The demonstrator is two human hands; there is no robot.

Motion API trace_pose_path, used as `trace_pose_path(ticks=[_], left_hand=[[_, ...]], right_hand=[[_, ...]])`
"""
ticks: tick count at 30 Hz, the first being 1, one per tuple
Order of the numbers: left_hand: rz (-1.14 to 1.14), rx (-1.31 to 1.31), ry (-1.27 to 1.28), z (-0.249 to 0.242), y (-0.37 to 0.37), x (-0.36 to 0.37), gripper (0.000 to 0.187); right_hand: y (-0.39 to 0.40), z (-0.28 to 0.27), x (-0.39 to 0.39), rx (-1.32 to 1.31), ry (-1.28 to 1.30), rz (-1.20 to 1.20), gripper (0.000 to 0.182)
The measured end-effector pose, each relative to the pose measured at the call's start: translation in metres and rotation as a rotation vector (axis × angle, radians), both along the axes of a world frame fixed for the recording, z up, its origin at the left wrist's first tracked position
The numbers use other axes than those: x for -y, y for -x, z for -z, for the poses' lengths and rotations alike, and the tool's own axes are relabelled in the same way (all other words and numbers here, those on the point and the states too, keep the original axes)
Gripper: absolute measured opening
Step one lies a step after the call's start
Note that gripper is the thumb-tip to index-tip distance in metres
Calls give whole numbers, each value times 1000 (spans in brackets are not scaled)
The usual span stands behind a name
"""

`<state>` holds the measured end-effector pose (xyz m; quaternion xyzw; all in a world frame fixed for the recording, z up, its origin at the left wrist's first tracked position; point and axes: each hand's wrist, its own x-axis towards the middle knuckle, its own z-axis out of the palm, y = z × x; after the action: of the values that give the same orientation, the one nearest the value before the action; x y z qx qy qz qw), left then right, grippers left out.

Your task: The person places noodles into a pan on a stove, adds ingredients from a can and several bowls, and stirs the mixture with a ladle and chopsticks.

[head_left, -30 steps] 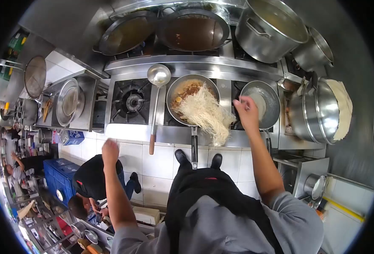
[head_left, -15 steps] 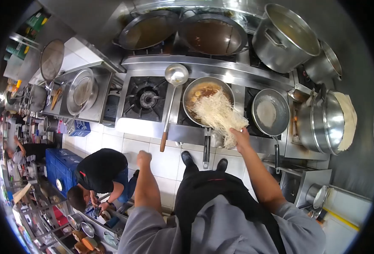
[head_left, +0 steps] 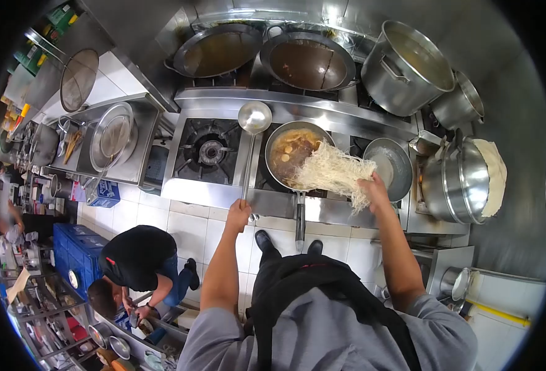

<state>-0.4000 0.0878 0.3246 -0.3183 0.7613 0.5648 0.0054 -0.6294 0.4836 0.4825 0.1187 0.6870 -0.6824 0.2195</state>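
My right hand (head_left: 374, 188) grips a sheaf of pale dried noodles (head_left: 338, 173) at its right end. The other end of the noodles droops into the frying pan (head_left: 269, 162), which stands on a burner with brown sauce and some pieces in it. Below, the pan's black handle (head_left: 300, 221) points towards me with no hand on it. My left hand (head_left: 239, 213) is closed around the handle of a long metal ladle (head_left: 254, 117), hiding most of its grip. The ladle's bowl rests on the stove top, left of the pan.
A second pan (head_left: 392, 167) sits right of the noodles. Two woks (head_left: 310, 65) and a tall pot (head_left: 403, 77) stand behind; stacked metal bowls (head_left: 455, 185) are at right. An unlit-looking burner (head_left: 211, 152) lies left. A co-worker (head_left: 140, 256) bends over at lower left.
My left hand has moved up and right and taken hold of the ladle's handle. My right hand has shifted right with the noodles, which now spread wider and uncover more sauce.
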Motion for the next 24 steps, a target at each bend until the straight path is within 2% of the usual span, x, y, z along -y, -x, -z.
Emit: trace_pose_path(ticks=[3,6,7,9,10,11,13,15,17,19,22,24], left_hand=[[14,109,132,-42,-25,-7,36],[-68,41,159,-89,-53,-19,37],[-66,40,162,-105,-62,-22,37],[-10,-27,68,-129,-76,-28,23],[-93,-219,-176,-135,-74,-40,20],[-92,-217,-173,-144,-76,-41,20],[102,-11,-442,-201,-65,-46,29],[104,-44,-391,-208,-58,-57,29],[108,82,-379,-209,-50,-65,32],[106,82,-369,-209,-49,-78,30],[112,87,-420,-208,-46,-96,30],[104,125,-566,-210,-43,-107,30]], right_hand=[[21,-8,-9,28,-77,3,69],[39,-5,-16,-82,-322,-114,81],[40,-11,-14,-82,-318,-112,81],[40,-23,-3,-112,-438,-195,78],[40,-20,2,-113,-435,-194,78],[37,-13,7,-155,-467,-207,77],[33,-6,16,-204,-496,-223,75],[30,0,24,-234,-574,-185,76],[32,7,25,-259,-573,-192,80],[29,1,28,-342,-648,-151,84],[18,-24,39,-332,-785,-172,87],[13,-24,45,-334,-802,-175,86]])
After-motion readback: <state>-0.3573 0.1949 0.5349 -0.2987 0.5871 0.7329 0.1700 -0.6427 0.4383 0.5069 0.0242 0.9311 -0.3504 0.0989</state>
